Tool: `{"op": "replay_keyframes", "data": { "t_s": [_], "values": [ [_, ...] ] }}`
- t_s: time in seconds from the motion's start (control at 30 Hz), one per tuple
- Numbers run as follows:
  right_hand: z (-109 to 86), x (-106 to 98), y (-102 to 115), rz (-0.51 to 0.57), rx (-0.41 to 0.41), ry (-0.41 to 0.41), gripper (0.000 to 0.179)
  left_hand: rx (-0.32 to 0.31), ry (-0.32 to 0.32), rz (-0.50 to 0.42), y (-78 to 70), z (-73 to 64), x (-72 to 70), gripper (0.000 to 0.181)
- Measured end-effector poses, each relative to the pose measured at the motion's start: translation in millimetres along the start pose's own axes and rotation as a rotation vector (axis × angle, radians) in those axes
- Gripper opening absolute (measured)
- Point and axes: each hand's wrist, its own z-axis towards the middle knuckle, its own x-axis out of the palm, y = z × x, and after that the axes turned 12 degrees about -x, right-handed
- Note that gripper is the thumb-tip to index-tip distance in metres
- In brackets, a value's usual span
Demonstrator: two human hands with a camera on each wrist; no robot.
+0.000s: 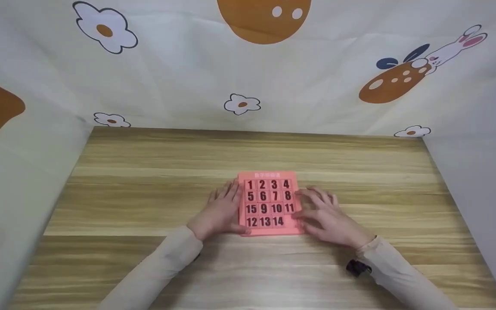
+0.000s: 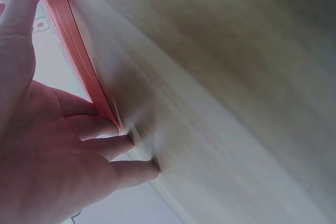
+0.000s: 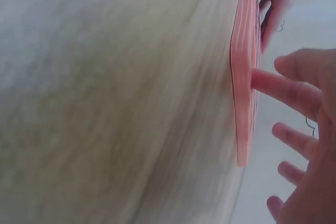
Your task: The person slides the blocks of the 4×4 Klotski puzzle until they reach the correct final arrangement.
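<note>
A pink number slide puzzle (image 1: 271,232) lies flat on the table. Its top row reads 1 2 3 4, then 5 6 7 8, then 15 9 10 11, then 12 13 14 with a gap at the lower right. Along the puzzle's left edge rests my left hand (image 1: 220,213), fingers stretched out and thumb at the near left corner. From the right side, my right hand (image 1: 327,217) reaches over the frame, its index fingertip beside the 11 tile (image 1: 289,208). In the right wrist view, that finger touches the puzzle (image 3: 241,93) while the other fingers are spread.
The wood-grain table (image 1: 166,163) is bordered by a pale cloth backdrop (image 1: 179,77) with printed flowers, carrots and a rabbit, standing at the back and both sides. A small black device (image 1: 358,268) sits at my right wrist.
</note>
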Motion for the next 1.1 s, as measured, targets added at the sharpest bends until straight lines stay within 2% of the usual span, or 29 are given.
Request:
{"op": "replay_keyframes", "data": {
  "t_s": [0.2,0.43,0.57,0.7,0.8,0.97,1.03,1.1],
  "values": [
    [6.3,4.4,3.3,0.023,-0.082,-0.061,0.021,-0.003,0.001,0.003,-0.4,0.1,0.0,0.123],
    [17.4,11.4,12.3,0.034,-0.151,-0.010,0.027,-0.001,-0.001,0.009,-0.2,-0.1,-0.5,0.123],
    [19.4,8.5,15.6,0.029,-0.107,0.016,0.024,0.010,-0.007,-0.001,0.2,-0.5,-0.7,0.122],
    [18.1,2.3,17.4,-0.004,-0.020,-0.022,0.010,0.011,-0.009,-0.004,0.4,-1.0,-0.1,0.122],
    [19.6,2.2,19.5,-0.020,-0.015,-0.033,0.014,0.006,-0.014,-0.005,0.7,-0.5,0.8,0.123],
    [26.9,12.5,27.0,-0.004,-0.090,0.077,0.040,0.001,-0.010,-0.001,1.2,1.4,1.6,0.124],
    [29.5,15.7,30.0,0.001,-0.100,0.124,0.044,0.002,-0.006,0.001,1.0,1.6,1.5,0.124],
    [31.3,16.5,31.8,-0.001,-0.092,0.137,0.041,0.002,-0.001,-0.001,0.8,1.8,1.0,0.124]
  ]
}}
